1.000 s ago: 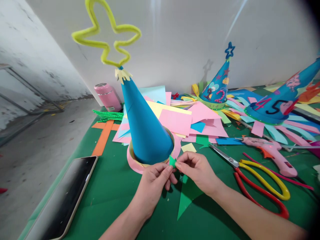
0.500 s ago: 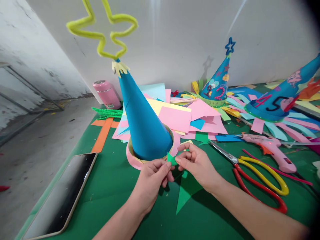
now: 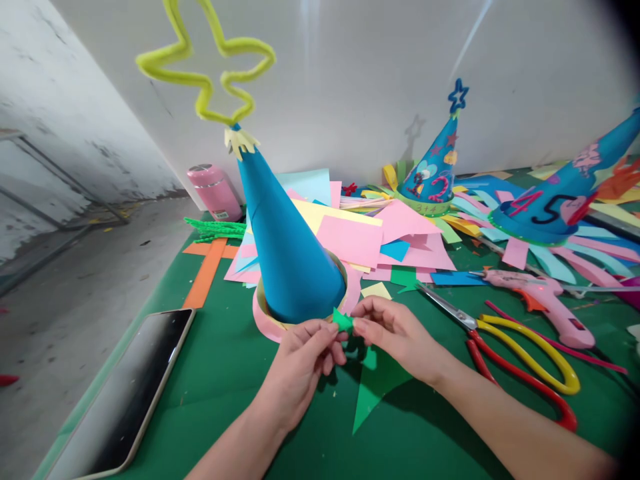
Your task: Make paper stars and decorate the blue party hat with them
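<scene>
A small piece of green paper (image 3: 343, 321) with pointed edges is pinched between my two hands. My left hand (image 3: 313, 347) grips its left side between thumb and fingers. On its right side, the fingertips of my right hand (image 3: 383, 327) close on the paper. Just behind them stands a blue paper cone hat (image 3: 295, 260), tilted to the left, with a pale fringe and a yellow pipe-cleaner star (image 3: 240, 47) at its tip. A pink and cream ring (image 3: 267, 323) surrounds its base. Below my right hand lies a larger green paper piece (image 3: 373, 387), partly covered.
Scissors (image 3: 473, 323) with red and yellow handles and a pink glue gun (image 3: 545, 293) lie at the right. A phone (image 3: 130, 393) rests at the left edge. Behind are coloured paper sheets (image 3: 350, 237), a pink bottle (image 3: 215, 190), green pipe cleaners (image 3: 215, 229) and two decorated hats (image 3: 431, 170).
My right hand has shifted slightly down, and its fingers have drawn together on the green paper. A cream paper piece behind it shows more. The left hand has barely moved.
</scene>
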A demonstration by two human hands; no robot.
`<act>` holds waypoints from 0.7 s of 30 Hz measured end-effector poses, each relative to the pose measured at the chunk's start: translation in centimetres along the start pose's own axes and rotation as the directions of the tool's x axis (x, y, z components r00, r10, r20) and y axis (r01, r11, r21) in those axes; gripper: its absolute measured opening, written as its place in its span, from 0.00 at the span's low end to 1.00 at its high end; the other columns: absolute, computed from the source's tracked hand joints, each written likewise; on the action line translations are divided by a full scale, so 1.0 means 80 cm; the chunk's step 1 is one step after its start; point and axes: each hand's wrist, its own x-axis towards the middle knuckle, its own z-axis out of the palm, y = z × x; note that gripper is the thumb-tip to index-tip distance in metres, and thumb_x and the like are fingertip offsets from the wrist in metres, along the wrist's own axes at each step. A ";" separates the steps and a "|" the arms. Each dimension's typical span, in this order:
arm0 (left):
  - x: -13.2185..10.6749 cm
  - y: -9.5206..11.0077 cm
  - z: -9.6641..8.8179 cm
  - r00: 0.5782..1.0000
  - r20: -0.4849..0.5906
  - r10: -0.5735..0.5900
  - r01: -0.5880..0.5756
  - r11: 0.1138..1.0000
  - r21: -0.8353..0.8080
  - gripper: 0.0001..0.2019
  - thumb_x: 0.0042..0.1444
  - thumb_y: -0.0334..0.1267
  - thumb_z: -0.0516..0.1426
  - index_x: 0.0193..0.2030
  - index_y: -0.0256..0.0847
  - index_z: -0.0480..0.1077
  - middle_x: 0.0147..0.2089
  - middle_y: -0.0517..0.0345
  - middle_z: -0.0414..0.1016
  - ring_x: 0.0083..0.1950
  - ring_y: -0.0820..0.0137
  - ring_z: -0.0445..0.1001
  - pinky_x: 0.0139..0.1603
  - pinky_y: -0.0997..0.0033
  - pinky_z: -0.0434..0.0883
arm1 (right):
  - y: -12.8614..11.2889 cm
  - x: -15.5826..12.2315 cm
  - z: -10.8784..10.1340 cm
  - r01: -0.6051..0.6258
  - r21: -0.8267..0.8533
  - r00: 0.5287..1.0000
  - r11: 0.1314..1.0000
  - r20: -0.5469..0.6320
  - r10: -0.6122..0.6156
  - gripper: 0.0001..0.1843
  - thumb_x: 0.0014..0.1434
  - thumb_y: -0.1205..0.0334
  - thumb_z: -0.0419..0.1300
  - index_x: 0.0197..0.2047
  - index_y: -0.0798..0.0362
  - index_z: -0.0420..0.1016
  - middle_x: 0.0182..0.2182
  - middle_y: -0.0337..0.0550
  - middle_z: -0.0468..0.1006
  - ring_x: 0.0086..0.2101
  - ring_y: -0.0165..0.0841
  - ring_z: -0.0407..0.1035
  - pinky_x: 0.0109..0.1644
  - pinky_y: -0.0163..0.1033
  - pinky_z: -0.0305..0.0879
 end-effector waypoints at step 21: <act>-0.017 0.000 0.008 0.793 -0.059 0.607 -0.471 0.670 0.574 0.04 0.43 0.32 0.61 0.28 0.43 0.75 0.25 0.59 0.75 0.25 0.70 0.70 0.29 0.73 0.67 | 0.010 0.000 0.017 -0.272 0.447 0.962 0.852 0.144 0.232 0.14 0.50 0.54 0.62 0.26 0.56 0.67 0.19 0.33 0.63 0.20 0.22 0.53 0.23 0.29 0.47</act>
